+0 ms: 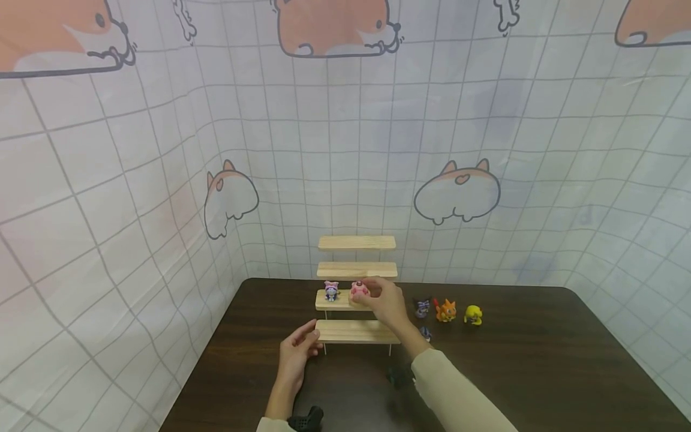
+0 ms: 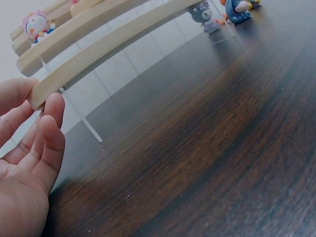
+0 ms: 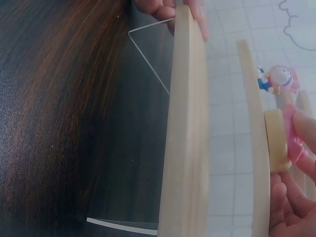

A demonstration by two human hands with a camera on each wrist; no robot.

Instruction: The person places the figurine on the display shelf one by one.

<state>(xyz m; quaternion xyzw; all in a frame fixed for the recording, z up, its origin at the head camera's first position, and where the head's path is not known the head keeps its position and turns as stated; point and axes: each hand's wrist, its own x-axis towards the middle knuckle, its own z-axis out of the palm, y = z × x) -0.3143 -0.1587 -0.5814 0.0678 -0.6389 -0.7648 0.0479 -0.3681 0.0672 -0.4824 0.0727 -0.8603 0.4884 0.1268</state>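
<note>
Head view first: the right hand has the pink figurine pinched, reaching in from its four o'clock, and that figurine is on the second board up of a four-tier wooden shelf. At its nine o'clock on the same board, a pink-capped figurine stands upright. Down at the shelf's seven o'clock, the left hand grips the end of the lowest board. Out towards four o'clock, on the dark table, a dark-hooded figurine, an orange figurine and a yellow figurine make a row, a small dark-blue figurine nearer the forearm.

Over to the left wrist: at nine o'clock, thumb above, fingers beneath, a narrow hold on that board end, with a clear leg slanting to the table at its five o'clock.

And the right wrist: three o'clock, thumb against the pink figurine, fingertips by its cream base, which appears to touch the board; left-hand fingers hold the lowest board at twelve.
</note>
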